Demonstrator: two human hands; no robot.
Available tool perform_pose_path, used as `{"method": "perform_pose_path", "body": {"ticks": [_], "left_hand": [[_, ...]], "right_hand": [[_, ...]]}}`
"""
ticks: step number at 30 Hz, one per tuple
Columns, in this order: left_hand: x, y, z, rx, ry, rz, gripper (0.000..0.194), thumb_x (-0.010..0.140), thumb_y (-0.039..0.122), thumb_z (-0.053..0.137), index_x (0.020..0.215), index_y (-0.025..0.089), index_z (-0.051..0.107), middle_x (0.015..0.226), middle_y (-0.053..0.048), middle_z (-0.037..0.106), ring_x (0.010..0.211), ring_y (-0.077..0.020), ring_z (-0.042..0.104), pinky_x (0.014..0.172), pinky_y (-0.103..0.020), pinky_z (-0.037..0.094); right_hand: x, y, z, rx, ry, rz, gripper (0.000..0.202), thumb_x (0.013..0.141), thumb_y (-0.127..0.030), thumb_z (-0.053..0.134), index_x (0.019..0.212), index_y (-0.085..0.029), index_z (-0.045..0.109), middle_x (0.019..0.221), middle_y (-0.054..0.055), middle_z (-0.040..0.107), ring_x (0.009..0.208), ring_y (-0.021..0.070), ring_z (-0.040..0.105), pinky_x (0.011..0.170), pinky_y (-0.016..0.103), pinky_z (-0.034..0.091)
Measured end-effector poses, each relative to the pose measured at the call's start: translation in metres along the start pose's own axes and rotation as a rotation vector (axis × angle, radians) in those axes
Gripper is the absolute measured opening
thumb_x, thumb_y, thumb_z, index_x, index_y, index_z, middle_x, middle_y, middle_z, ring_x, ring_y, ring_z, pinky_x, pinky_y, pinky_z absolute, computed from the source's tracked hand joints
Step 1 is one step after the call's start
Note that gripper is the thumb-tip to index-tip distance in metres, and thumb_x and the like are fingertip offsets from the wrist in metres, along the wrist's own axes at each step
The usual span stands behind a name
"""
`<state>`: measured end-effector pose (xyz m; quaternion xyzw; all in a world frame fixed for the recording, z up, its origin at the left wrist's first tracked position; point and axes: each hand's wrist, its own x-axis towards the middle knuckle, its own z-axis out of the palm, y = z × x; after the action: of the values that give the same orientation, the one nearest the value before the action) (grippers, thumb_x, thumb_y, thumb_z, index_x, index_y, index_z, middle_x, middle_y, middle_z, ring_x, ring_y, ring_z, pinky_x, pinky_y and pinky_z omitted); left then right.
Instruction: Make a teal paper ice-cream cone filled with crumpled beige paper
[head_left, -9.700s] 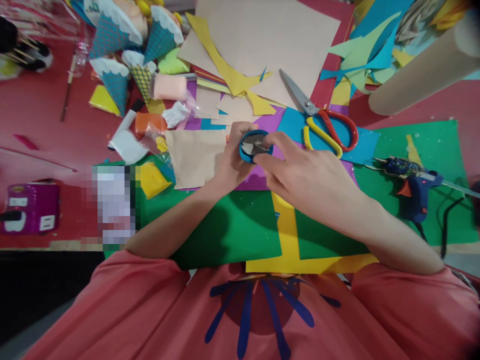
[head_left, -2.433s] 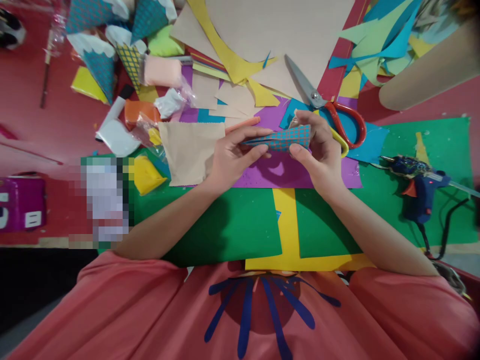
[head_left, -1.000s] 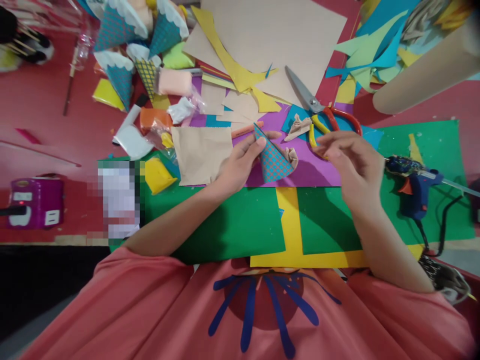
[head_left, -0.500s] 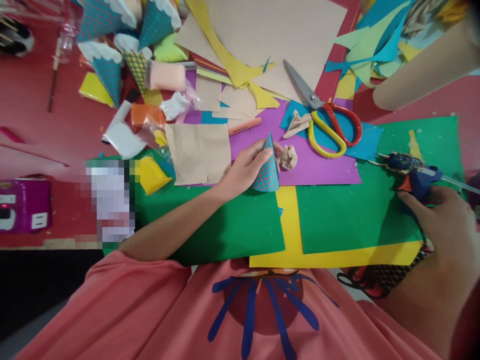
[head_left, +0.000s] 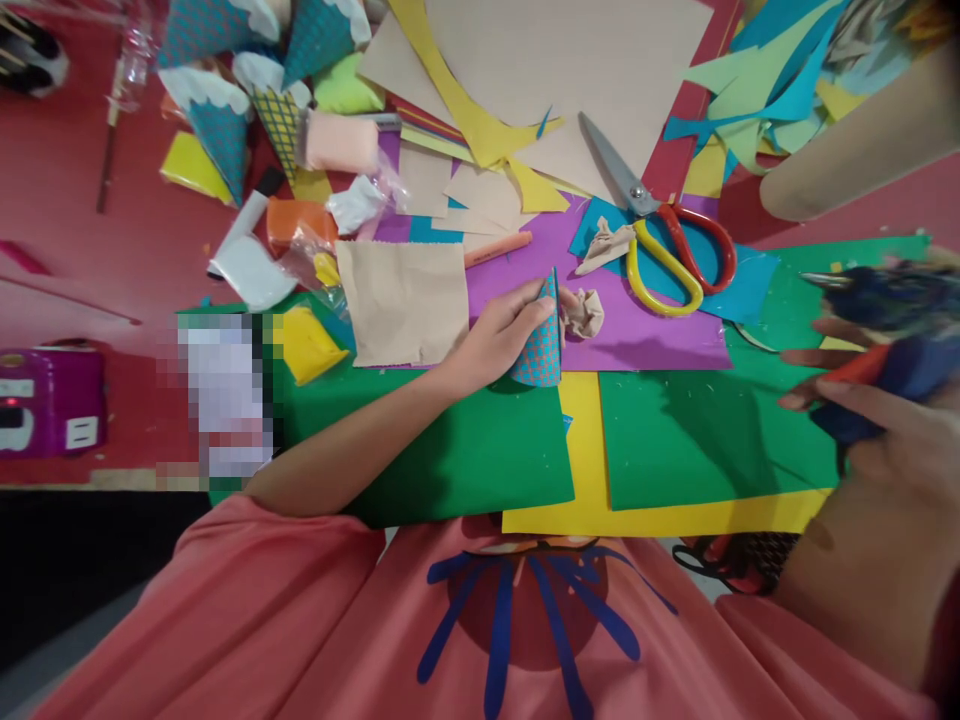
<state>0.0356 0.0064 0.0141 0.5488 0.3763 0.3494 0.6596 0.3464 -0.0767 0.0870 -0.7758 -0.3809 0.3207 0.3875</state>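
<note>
My left hand [head_left: 501,335] is closed around a small paper cone [head_left: 541,348], blue with an orange-red grid, its point up and its wide end down. Just right of the cone is a crumpled piece of beige paper [head_left: 587,314]. At the far right my right hand [head_left: 892,410] grips a dark blue hot glue gun [head_left: 911,375] with an orange trigger. The gun is raised above the green sheet, slightly blurred, its metal nozzle pointing left. Scissors [head_left: 679,262] with one yellow and one red handle lie between the hands, toward the back.
A beige paper piece [head_left: 405,305] and an orange marker [head_left: 499,248] lie near my left hand. Several finished-looking cones [head_left: 217,125] and clay packets [head_left: 341,142] crowd the back left. A cardboard tube [head_left: 847,150] and paper scraps [head_left: 750,95] are at the back right.
My right hand has wrapped round the glue gun and lifted it off the green sheet. My left hand still holds the cone in about the same place.
</note>
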Motion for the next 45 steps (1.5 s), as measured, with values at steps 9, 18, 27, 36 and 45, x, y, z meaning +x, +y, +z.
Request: {"method": "perform_pose_path", "body": {"ticks": [9, 18, 27, 36, 45], "left_hand": [[0.000, 0.002, -0.001, 0.026, 0.003, 0.000, 0.032, 0.095, 0.047, 0.051, 0.096, 0.019, 0.066, 0.080, -0.003, 0.070, 0.081, -0.0176, 0.067, 0.076, -0.030, 0.054], [0.001, 0.000, -0.002, 0.086, 0.069, 0.000, 0.034, 0.093, 0.051, 0.052, 0.099, 0.020, 0.066, 0.088, -0.003, 0.071, 0.092, -0.0213, 0.068, 0.080, -0.033, 0.054], [0.000, 0.002, -0.002, 0.086, 0.048, 0.013, 0.034, 0.093, 0.051, 0.053, 0.100, 0.020, 0.066, 0.087, -0.003, 0.068, 0.085, -0.0200, 0.065, 0.079, -0.034, 0.050], [-0.001, 0.000, -0.002, 0.039, 0.047, -0.029, 0.033, 0.093, 0.052, 0.056, 0.103, 0.021, 0.066, 0.073, 0.001, 0.061, 0.065, -0.0154, 0.057, 0.063, -0.029, 0.045], [0.000, 0.002, -0.004, 0.098, 0.081, -0.016, 0.032, 0.092, 0.048, 0.058, 0.103, 0.020, 0.067, 0.076, 0.000, 0.062, 0.069, -0.0170, 0.057, 0.069, -0.030, 0.045]], "right_hand": [[0.043, -0.042, 0.091, 0.420, -0.613, -0.124, 0.016, 0.060, -0.021, 0.081, 0.069, -0.017, 0.069, 0.068, 0.006, 0.074, 0.037, 0.0122, 0.055, 0.037, 0.029, 0.040], [0.033, -0.021, 0.109, 0.340, -0.641, -0.185, 0.033, 0.070, -0.048, 0.083, 0.069, -0.019, 0.067, 0.066, 0.001, 0.069, 0.042, 0.0081, 0.051, 0.037, 0.025, 0.037], [0.025, -0.023, 0.111, 0.203, -0.577, -0.227, 0.041, 0.071, -0.055, 0.080, 0.063, -0.020, 0.061, 0.056, -0.003, 0.061, 0.041, 0.0072, 0.048, 0.038, 0.023, 0.037], [0.024, -0.027, 0.112, 0.149, -0.588, -0.201, 0.044, 0.069, -0.056, 0.081, 0.059, -0.021, 0.056, 0.053, -0.003, 0.058, 0.039, 0.0068, 0.045, 0.036, 0.023, 0.035], [0.025, -0.025, 0.112, 0.144, -0.593, -0.228, 0.042, 0.072, -0.053, 0.080, 0.060, -0.022, 0.055, 0.052, -0.003, 0.054, 0.041, 0.0079, 0.044, 0.036, 0.024, 0.035]]}}
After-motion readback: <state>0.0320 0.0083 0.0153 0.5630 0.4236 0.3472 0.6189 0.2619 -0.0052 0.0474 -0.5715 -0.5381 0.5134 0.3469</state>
